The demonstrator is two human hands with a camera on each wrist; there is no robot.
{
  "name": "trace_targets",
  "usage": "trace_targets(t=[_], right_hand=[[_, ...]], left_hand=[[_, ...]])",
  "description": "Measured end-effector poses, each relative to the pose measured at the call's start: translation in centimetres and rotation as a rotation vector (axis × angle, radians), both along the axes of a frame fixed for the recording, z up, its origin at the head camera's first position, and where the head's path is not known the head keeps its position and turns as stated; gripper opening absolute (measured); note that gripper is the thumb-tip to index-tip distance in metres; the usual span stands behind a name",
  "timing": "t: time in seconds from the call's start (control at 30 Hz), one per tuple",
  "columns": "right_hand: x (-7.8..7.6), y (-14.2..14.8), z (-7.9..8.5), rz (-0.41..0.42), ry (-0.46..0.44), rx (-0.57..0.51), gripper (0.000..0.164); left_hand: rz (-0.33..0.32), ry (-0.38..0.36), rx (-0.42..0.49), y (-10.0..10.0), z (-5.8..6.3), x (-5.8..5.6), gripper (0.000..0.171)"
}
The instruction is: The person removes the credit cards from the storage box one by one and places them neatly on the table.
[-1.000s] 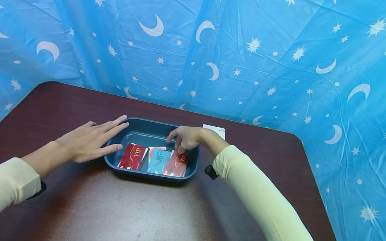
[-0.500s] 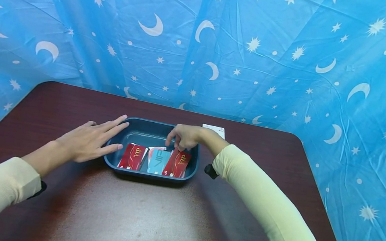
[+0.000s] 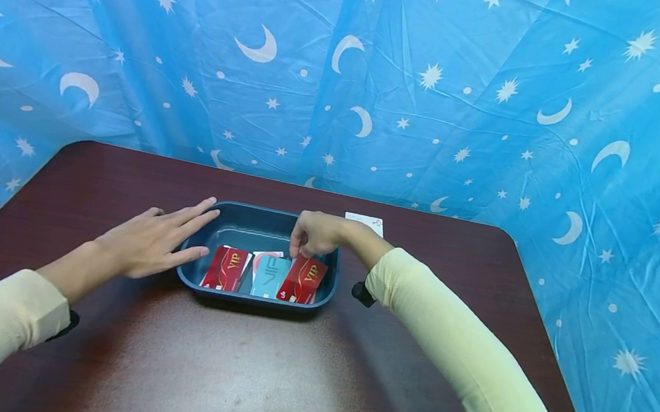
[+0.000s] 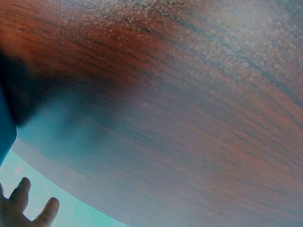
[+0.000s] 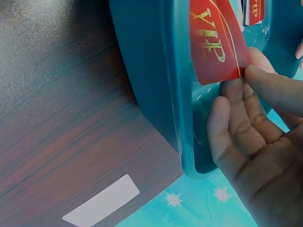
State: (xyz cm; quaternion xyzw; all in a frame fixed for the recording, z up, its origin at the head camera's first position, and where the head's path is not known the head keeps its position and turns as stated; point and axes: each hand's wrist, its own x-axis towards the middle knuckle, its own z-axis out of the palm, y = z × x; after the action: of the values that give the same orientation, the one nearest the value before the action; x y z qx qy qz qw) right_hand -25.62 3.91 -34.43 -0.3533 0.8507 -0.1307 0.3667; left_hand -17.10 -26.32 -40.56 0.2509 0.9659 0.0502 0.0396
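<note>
In the head view my right hand [image 3: 320, 234] reaches into a dark blue tray [image 3: 243, 297]. The right wrist view shows its thumb and forefinger pinching the corner of a red VIP card [image 5: 215, 45], which lies at the tray's right end. Left of that card is a light blue VIP card [image 3: 270, 278], with part of a pink-and-white card [image 3: 260, 257] showing behind it. A second red VIP card [image 3: 226, 269] overlaps a pale card farther left. Fingers spread, my left hand [image 3: 150, 243] rests at the tray's left rim; only its fingertips appear in the left wrist view.
A white card [image 3: 365, 222] lies on the dark wooden table [image 3: 246, 369] just behind the tray's right end, partly covered by my right wrist. Beyond the table edge hangs a blue curtain [image 3: 292, 110] with moons and stars.
My right forefinger has closed in toward the thumb at the card's top corner. The right red card has tilted and shifted slightly. My left hand stays in place.
</note>
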Motion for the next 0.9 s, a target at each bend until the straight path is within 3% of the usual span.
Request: trace_targets(t=[0.5, 0.9], right_hand=[[0.1, 1.0, 0.7, -0.038, -0.023, -0.06, 0.017], [-1.0, 3.0, 2.7, -0.159, 0.01, -0.214, 0.016]], left_hand=[[0.003, 0.006, -0.026, 0.2, 0.1, 0.1, 0.078], [0.004, 0.011, -0.032, 0.3, 0.1, 0.1, 0.079]])
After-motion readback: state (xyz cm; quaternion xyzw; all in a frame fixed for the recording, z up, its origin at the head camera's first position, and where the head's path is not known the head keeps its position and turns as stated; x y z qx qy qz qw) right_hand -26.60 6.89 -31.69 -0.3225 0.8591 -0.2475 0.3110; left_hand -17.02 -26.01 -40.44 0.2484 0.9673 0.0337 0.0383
